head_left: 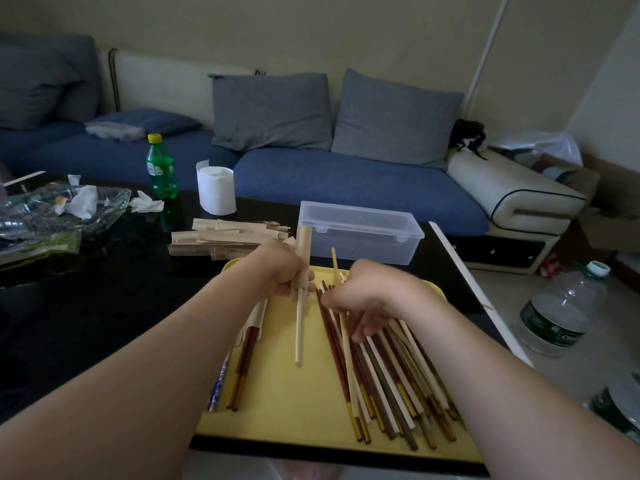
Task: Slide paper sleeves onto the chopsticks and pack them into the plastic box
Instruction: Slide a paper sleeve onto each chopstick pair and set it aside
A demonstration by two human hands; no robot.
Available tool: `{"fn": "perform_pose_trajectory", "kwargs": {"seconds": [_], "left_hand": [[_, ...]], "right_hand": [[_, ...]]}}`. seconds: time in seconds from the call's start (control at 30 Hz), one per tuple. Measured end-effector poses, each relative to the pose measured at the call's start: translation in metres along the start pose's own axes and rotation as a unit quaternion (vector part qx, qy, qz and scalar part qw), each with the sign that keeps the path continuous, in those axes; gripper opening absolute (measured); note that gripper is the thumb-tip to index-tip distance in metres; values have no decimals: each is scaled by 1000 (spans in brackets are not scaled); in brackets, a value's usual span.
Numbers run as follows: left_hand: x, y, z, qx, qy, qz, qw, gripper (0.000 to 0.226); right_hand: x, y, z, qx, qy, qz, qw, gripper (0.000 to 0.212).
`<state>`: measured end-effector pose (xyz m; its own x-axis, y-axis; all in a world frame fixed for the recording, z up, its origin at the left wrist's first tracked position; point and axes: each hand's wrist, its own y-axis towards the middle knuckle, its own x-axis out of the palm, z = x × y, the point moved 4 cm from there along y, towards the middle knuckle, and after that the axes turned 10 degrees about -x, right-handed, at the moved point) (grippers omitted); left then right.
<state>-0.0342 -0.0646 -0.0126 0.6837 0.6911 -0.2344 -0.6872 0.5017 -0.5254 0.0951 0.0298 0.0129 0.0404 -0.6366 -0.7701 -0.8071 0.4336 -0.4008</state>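
My left hand (278, 270) grips a tan paper sleeve (303, 251) held upright, with a pale chopstick (299, 327) hanging out of its lower end over the yellow tray (294, 403). My right hand (363, 299) is closed on a light chopstick (335, 265) pulled up from the loose pile of brown and cream chopsticks (391, 379) on the tray's right half. A few sleeved chopsticks (249, 344) lie on the tray's left side. The clear plastic box (360, 235) stands open behind the tray. A stack of unused paper sleeves (225, 239) lies to its left.
On the black table (86, 306) stand a green bottle (161, 171), a paper roll (216, 190) and a glass dish with crumpled wrappers (62, 209). A blue sofa (311, 168) runs behind. Large water bottles (557, 313) stand on the floor at the right, past the table edge.
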Motion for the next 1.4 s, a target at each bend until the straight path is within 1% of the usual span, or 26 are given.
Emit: {"fn": "perform_pose_trajectory", "kwargs": {"seconds": [0.07,0.2,0.33,0.47,0.6,0.7,0.8,0.83,0.87,0.93,0.97,1.0,1.03,1.13,1.23,1.33,1.4], "left_hand": [[-2,-1,1,17,-17,2,1000,36],[-5,-1,2,47,-66,5,997,32],[-7,-2,5,69,-110,16,991,30],[-6,-1,5,79,-123,18,989,32],[-4,-2,5,78,-135,-7,988,31],[-2,-3,6,83,-133,-38,987,34],[2,-4,7,86,-127,-60,986,35],[2,-5,7,87,-125,-61,986,34],[2,-4,7,89,-124,-57,987,33],[0,-4,6,90,-130,-48,986,32],[-1,-4,6,90,-133,-44,986,31],[-2,-5,6,89,-134,-43,986,30],[-3,-5,5,88,-133,-44,986,30],[-1,-5,5,85,-118,-59,988,30],[2,-7,6,76,-86,-68,991,25],[2,-8,5,56,-36,-66,996,22],[-1,-6,5,50,-4,-52,997,22]], "right_hand": [[-5,-4,-2,-34,32,-12,999,26],[-8,-13,-3,-84,42,-100,991,30],[-5,-13,0,-70,19,-153,986,30],[-4,-15,2,-63,20,-172,983,29],[-4,-16,0,-69,30,-152,985,26],[-7,-12,-1,-88,86,-84,989,22],[-9,-7,-2,-104,164,-15,981,20],[-10,-6,-2,-103,186,-14,977,19],[-10,-7,-2,-97,198,-30,975,20],[-8,-13,-1,-71,195,-94,974,23],[-7,-15,0,-60,188,-116,974,24],[-7,-16,0,-54,186,-121,974,25],[-7,-15,0,-54,191,-109,974,25],[-9,-7,-1,-68,227,-41,971,28],[-8,-4,-1,-60,265,-5,962,32],[-7,-6,-2,-65,277,18,958,14],[-5,-6,-4,-68,278,20,958,10]]}}
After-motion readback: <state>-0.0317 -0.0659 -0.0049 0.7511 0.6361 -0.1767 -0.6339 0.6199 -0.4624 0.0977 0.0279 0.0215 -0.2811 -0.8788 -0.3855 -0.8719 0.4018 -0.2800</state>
